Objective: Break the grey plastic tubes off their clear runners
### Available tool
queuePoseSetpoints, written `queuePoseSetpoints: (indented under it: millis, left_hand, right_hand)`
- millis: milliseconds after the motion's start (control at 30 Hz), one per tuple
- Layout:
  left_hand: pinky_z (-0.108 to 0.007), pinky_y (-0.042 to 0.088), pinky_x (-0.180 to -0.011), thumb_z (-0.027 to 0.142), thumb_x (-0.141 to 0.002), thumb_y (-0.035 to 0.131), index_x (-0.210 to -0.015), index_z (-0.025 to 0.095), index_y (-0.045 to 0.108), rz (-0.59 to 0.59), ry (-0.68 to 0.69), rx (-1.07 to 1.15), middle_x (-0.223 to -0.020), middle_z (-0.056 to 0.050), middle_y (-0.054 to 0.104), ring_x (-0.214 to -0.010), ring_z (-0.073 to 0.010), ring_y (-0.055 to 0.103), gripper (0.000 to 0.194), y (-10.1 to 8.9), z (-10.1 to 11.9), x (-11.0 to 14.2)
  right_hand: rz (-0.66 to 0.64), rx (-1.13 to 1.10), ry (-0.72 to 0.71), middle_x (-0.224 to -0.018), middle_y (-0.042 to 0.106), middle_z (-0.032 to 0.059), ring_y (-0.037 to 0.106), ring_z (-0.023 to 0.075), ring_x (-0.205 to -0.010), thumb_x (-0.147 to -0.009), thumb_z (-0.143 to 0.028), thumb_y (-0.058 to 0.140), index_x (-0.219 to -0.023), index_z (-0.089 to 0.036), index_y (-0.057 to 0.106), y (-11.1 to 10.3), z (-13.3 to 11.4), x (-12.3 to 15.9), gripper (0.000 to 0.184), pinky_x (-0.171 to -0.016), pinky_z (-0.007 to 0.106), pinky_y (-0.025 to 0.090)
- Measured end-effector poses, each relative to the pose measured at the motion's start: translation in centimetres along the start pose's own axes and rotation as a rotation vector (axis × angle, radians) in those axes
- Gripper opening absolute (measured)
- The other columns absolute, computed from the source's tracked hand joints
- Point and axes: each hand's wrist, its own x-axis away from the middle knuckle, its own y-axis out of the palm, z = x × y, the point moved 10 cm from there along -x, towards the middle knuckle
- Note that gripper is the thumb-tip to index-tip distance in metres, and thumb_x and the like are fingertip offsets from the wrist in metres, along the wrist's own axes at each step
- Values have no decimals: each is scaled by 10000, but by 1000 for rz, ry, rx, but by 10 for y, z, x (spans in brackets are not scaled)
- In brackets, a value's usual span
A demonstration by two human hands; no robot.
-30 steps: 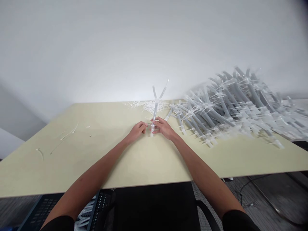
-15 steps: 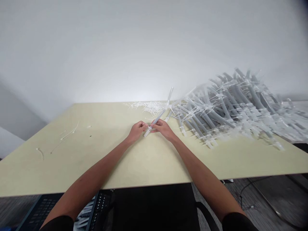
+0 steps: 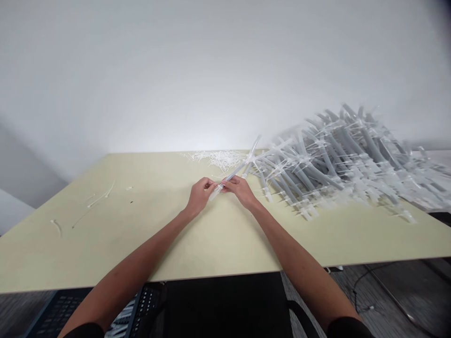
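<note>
A grey flexible tube [image 3: 234,172] with clear plastic fittings slants across the table middle, its near end toward me and its far end at a branched joint by the pile. My right hand [image 3: 241,190] is closed around the tube just above its near end fitting. My left hand [image 3: 200,196] is closed in a pinch right beside that clear end fitting [image 3: 213,193]; what its fingertips grip is too small to make out. Just beyond my hands lies a heap of thin white cable ties [image 3: 224,160].
A large pile of similar tube assemblies [image 3: 331,155] covers the table's right side. Several loose tie pieces [image 3: 102,197] lie on the left of the pale table [image 3: 169,258]. A wall rises behind. Below the front edge stands a dark crate [image 3: 141,300] with pieces inside.
My left hand's fingertips have moved slightly right, closer against the tube's end fitting. The tube's far branch has shifted a little right. My right hand keeps its hold; the view has tilted slightly.
</note>
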Motion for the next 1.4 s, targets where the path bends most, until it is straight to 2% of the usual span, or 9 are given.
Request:
queuePoseSetpoints:
  millis: [133, 200, 433, 633, 867, 1100, 1267, 1400]
  left_hand:
    - [-257, 425, -695, 409, -768, 555, -874, 185, 573, -96, -114, 108, -889, -32, 621, -798, -155, 567, 248, 15, -16, 1]
    - [-263, 433, -706, 416, -756, 568, -863, 185, 569, -123, -135, 119, -890, -31, 631, -804, -159, 575, 255, 19, -19, 2]
    - [-257, 431, -684, 454, -733, 587, -749, 180, 555, -36, -98, 101, -829, -19, 639, -743, -149, 584, 276, 10, -14, 0]
    - [-249, 414, -691, 452, -777, 527, -767, 176, 586, -48, -99, 85, -803, -12, 642, -751, -147, 572, 282, 12, -16, 1]
    - [-235, 389, -670, 394, -799, 484, -781, 164, 623, -88, -124, 43, -800, -17, 645, -737, -144, 548, 269, 15, -20, -1]
    - [-227, 335, -567, 451, -792, 459, -784, 146, 631, -156, -174, 67, -716, -8, 596, -628, -121, 481, 350, 20, -28, -2]
    - [-219, 291, -503, 537, -756, 486, -735, 137, 595, -270, -305, 183, -597, 19, 508, -533, -93, 404, 416, 29, -41, 4]
    - [-226, 324, -521, 557, -741, 510, -757, 130, 595, -323, -317, 207, -623, 11, 527, -553, -100, 439, 436, 34, -40, 4]
  right_hand:
    - [-52, 68, -35, -731, 621, 32, 556, 138, -700, -679, -363, 650, -808, -151, 640, 3, -2, 0, 249, -612, 252, 439]
    - [-62, 52, -31, -730, 614, 32, 536, 132, -690, -676, -376, 651, -807, -150, 648, 5, 0, 0, 261, -589, 243, 416]
    - [53, -111, -12, -667, 584, 21, 478, 102, -565, -654, -372, 688, -801, -134, 666, -1, 6, -2, 281, -538, 254, 367]
    - [29, -120, -42, -793, 639, 55, 518, 119, -642, -655, -378, 689, -863, -148, 675, 1, 1, -1, 310, -626, 277, 424]
    - [-34, -42, -132, -820, 643, 53, 514, 114, -649, -725, -370, 630, -912, -160, 667, 4, -4, -1, 284, -593, 254, 403]
    - [-61, 48, -144, -821, 635, 49, 514, 125, -655, -746, -393, 601, -911, -162, 661, 7, -9, 1, 291, -606, 264, 413]
    - [-91, 38, -145, -817, 627, 49, 511, 124, -645, -736, -380, 616, -873, -159, 667, 10, -11, 3, 265, -578, 261, 403]
    - [-95, 0, -93, -762, 624, 38, 496, 111, -595, -723, -368, 636, -853, -152, 662, 8, -8, 1, 252, -564, 261, 395]
